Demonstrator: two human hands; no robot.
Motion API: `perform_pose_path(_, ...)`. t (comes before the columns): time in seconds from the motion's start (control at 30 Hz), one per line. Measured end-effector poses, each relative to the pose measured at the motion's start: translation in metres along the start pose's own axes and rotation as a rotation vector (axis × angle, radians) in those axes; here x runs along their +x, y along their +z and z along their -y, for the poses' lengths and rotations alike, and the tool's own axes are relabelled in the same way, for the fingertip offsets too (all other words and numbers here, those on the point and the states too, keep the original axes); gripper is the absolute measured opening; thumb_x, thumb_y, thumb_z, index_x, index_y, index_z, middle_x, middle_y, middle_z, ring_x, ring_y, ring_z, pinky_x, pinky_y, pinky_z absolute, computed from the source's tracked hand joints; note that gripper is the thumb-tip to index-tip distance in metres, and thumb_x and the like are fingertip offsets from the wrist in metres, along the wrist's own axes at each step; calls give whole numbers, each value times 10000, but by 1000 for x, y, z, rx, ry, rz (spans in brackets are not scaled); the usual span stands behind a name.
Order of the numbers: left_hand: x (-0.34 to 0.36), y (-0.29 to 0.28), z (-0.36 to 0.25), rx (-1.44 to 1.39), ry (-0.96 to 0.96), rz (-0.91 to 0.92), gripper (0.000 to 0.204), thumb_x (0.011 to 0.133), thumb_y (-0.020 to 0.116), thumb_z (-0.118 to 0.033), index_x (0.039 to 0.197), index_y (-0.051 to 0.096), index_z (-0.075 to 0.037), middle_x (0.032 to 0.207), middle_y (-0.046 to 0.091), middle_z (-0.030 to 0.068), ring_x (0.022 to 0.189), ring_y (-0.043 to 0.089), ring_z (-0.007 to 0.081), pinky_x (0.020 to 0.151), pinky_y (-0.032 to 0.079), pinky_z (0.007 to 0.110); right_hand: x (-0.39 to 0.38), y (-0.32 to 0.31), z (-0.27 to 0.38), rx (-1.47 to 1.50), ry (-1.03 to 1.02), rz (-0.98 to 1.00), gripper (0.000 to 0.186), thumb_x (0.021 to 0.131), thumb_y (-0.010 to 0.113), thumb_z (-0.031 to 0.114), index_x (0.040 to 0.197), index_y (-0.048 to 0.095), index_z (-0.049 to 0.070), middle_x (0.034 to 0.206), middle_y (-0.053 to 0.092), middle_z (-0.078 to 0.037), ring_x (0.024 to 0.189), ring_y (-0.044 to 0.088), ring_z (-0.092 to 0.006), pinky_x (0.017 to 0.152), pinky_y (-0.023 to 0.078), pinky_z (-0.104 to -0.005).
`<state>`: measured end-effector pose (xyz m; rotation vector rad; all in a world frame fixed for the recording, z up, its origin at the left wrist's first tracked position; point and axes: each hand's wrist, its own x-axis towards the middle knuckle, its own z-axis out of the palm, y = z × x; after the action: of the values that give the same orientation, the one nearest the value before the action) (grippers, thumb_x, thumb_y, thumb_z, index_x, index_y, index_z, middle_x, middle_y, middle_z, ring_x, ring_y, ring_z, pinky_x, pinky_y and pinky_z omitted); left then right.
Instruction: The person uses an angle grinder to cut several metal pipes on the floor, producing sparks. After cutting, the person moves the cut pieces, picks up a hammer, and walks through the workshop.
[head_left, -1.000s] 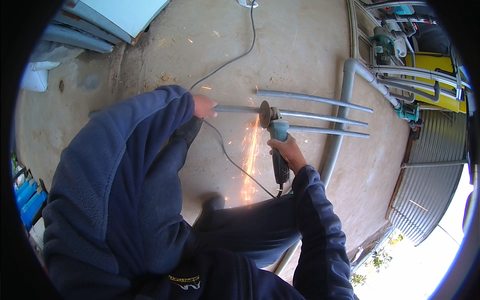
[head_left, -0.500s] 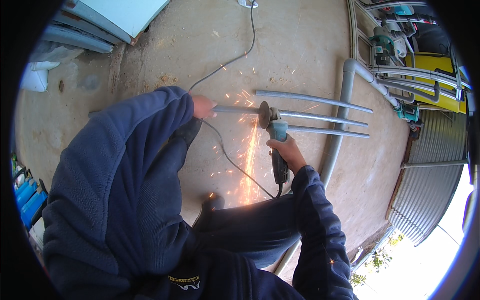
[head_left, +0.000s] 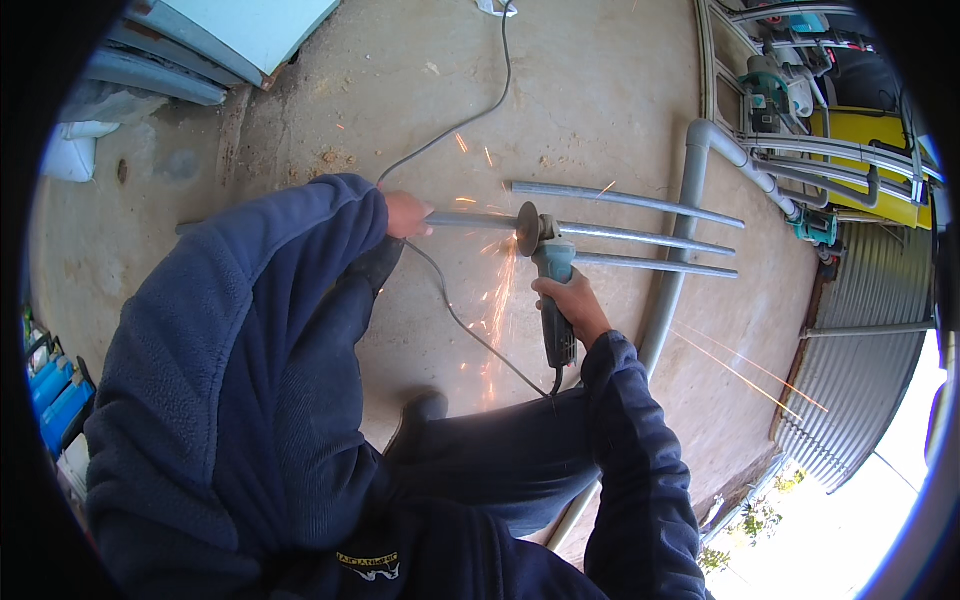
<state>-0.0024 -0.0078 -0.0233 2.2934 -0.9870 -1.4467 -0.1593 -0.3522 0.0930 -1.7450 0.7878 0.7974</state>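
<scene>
My right hand [head_left: 577, 306] is wrapped round the body of a teal and black angle grinder [head_left: 555, 262]. Its disc [head_left: 528, 230] stands edge-on against a thin grey metal pipe [head_left: 472, 220], and orange sparks [head_left: 500, 305] spray from the contact toward my legs. Left of the disc, my left hand [head_left: 407, 214] is closed on that same pipe, whose far left end shows beyond my sleeve. Another metal pipe [head_left: 620, 198] lies beyond it, and a third pipe [head_left: 655, 263] lies on the near side. Their right parts rest across a thick grey pipe [head_left: 688, 195].
A dark power cord [head_left: 440, 275] runs from the grinder past my left hand and away over the concrete floor [head_left: 600, 90]. At right stand a metal rack with power tools [head_left: 770, 95] and corrugated sheeting [head_left: 865, 300]. Blue cases [head_left: 62, 395] sit at far left.
The spray of sparks has become thinner, and a few stray sparks now fly off to the right. Both hands, the grinder and the pipes stay almost in place.
</scene>
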Motion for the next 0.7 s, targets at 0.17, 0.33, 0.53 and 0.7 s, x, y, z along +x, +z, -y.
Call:
perform_pose_path(0.17, 1, 6, 1, 21, 17, -68, 559, 1045, 584, -465, 1360, 598, -4, 1153, 716, 315, 1098, 681, 529, 965, 489, 635, 2, 0, -2, 37, -6, 5, 492, 872, 821, 201, 1234, 615, -60, 926, 665, -85, 727, 698, -189, 664, 585, -339)
perform_pose_path(0.33, 8, 8, 8, 14, 67, -55, 533, 1047, 587, -460, 1316, 606, -1, 1128, 725, 306, 1079, 689, 525, 960, 491, 635, 2, 3, -4, 25, -1, -17, 447, 875, 820, 189, 1200, 627, -49, 935, 678, -87, 710, 694, -189, 660, 583, -333)
perform_pose_path(0.53, -5, 4, -2, 28, 21, -115, 502, 1045, 596, -438, 1281, 581, 5, 1162, 714, 302, 1105, 685, 511, 975, 495, 614, -9, -12, 16, 217, -20, -85, 439, 892, 810, 231, 1190, 632, -38, 935, 703, -99, 751, 712, -206, 669, 580, -369)
perform_pose_path(0.7, 1, 7, 4, -37, -76, -220, 466, 1023, 655, -353, 1335, 581, -14, 1213, 698, 280, 1172, 664, 486, 1021, 510, 559, -17, -24, 28, 389, -16, -92, 342, 937, 776, 274, 1096, 637, 5, 922, 679, -85, 773, 712, -190, 699, 616, -352)
